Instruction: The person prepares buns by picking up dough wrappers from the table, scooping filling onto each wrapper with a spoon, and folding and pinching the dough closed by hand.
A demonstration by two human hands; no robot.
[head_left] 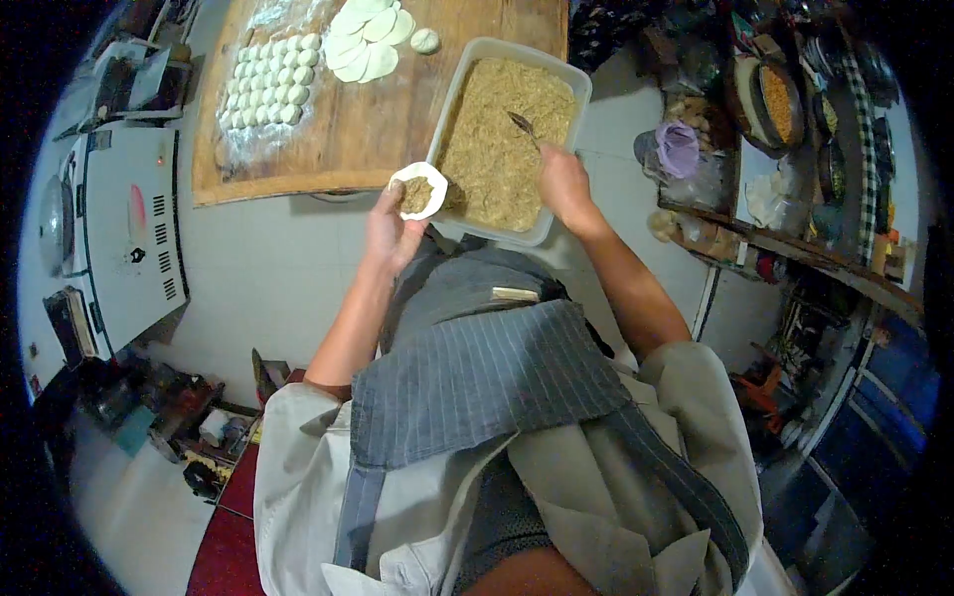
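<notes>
My left hand holds a round dough wrapper with a mound of brownish filling on it, beside the near left corner of a plastic tub. My right hand grips a spoon over the tub's right side, its bowl pointing toward the filling. The translucent tub is full of the same minced filling. Part of the spoon's handle is hidden in my fingers.
On the wooden table lie rows of small dough pieces, flat wrappers and one dough ball. A white appliance stands left. At right, a cluttered shelf holds a bowl of orange bits and a purple-lined bin.
</notes>
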